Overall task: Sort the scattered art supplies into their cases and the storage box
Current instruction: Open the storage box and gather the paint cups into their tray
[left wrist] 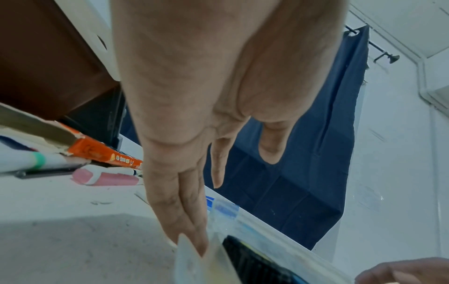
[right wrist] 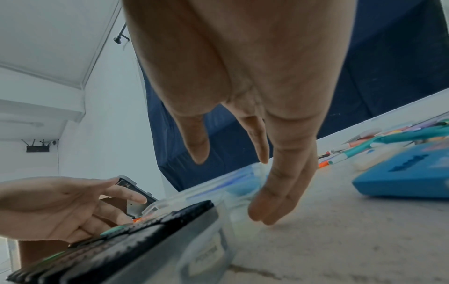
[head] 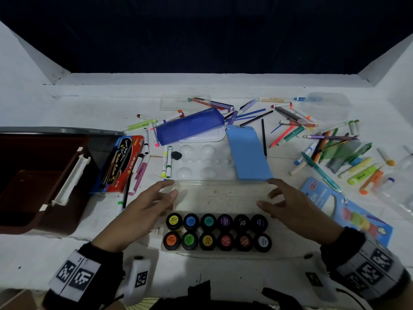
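Twelve small black paint pots (head: 218,232) with coloured labels stand in two rows of six inside a clear plastic hinged case (head: 221,198), near the front edge of the white tabletop (head: 107,101); its transparent lid lies open, flat behind the pots. Both hands flank that lid: the left hand (head: 143,209) sits at its left end with fingers nearly straight, fingertips at the lid's corner, and the left wrist view shows the fingers (left wrist: 192,226) running down alongside the clear plastic edge, the grip loose and wrapped round nothing; the right hand (head: 292,206) sits at the lid's right end, fingers relaxed and slightly spread, its grip likewise closed on nothing, and whether the fingertips press the plastic cannot be told. Behind the case lie a white moulded paint palette (head: 201,162), a light blue flat card box (head: 248,153) and a blue translucent pencil pouch (head: 190,128); many markers and pencils (head: 312,135) lie scattered across the far and right parts of the tabletop; a red box of brushes (head: 120,162) leans beside a brown plastic storage box (head: 40,175) at the left.
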{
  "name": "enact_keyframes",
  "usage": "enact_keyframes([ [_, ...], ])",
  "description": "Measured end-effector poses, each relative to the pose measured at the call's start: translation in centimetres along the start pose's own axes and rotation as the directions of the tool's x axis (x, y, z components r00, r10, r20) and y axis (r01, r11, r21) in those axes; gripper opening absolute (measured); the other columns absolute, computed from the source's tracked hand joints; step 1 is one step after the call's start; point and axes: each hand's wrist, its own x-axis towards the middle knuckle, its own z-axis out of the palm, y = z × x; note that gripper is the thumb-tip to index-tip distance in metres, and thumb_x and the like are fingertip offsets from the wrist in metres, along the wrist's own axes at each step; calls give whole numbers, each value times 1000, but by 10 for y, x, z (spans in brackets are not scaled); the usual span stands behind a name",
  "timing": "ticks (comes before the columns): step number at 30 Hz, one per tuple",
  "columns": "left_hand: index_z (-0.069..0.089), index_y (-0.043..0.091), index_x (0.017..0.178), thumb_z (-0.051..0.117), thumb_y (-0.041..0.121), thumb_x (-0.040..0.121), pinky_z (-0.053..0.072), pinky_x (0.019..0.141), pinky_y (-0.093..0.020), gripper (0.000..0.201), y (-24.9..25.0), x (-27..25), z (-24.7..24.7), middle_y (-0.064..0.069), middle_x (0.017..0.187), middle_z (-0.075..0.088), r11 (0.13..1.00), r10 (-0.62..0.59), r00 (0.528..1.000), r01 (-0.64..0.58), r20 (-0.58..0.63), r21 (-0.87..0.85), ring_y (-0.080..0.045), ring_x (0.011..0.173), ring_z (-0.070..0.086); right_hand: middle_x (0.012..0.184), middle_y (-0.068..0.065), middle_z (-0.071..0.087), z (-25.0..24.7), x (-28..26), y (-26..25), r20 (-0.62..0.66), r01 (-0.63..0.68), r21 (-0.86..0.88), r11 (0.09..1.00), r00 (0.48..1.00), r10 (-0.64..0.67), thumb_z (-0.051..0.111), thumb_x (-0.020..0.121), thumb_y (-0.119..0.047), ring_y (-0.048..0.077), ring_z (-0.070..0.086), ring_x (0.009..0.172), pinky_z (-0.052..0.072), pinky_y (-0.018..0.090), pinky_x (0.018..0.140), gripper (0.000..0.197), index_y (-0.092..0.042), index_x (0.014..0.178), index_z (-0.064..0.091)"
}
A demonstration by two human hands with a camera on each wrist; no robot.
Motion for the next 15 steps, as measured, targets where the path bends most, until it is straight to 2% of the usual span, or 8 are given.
enact_keyframes([
  [2,58,52,124,56,58,88,51,102,-45,36,2,-4,0,8,115,71,997,-5,999,2,-44,-72,-6,107,68,110,-7,59,0,-4,-3,-46,14,84,996,999,-10,60,83,-56,9,70,80,55,33,82,61,-32,137,43],
  [4,63,47,119,58,49,90,51,102,-41,30,4,-11,1,4,112,72,990,8,995,-22,-96,-142,-8,104,70,104,-6,63,0,-8,-6,-98,37,207,978,995,-17,56,79,-61,10,72,75,57,40,85,58,-30,128,52],
  [7,68,38,118,57,41,90,50,99,-34,30,9,-23,1,4,109,74,973,30,988,-64,-152,-221,-10,103,71,94,-1,66,-2,-14,-7,-166,91,363,928,986,-32,54,81,-57,14,72,76,59,44,83,39,-31,108,62],
  [9,69,32,119,55,38,91,49,98,-32,32,10,-29,1,4,110,75,968,44,986,-82,-161,-238,-10,106,70,90,3,66,-1,-17,-7,-188,119,427,897,981,-40,53,84,-54,17,72,77,60,45,82,29,-29,93,63],
  [12,72,27,118,53,38,94,48,99,-29,32,5,-36,1,7,113,74,971,51,983,-90,-178,-222,-9,108,69,80,-3,64,-1,-21,-6,-198,131,418,899,979,-51,52,87,-52,15,70,76,60,43,81,35,-20,80,62],
  [15,75,24,113,56,35,92,53,92,-19,30,-1,-41,1,10,109,76,978,43,981,-80,-189,-191,-5,105,70,74,-9,66,0,-25,-1,-201,130,254,959,976,-79,56,89,-46,8,69,70,59,39,75,34,-15,75,62],
])
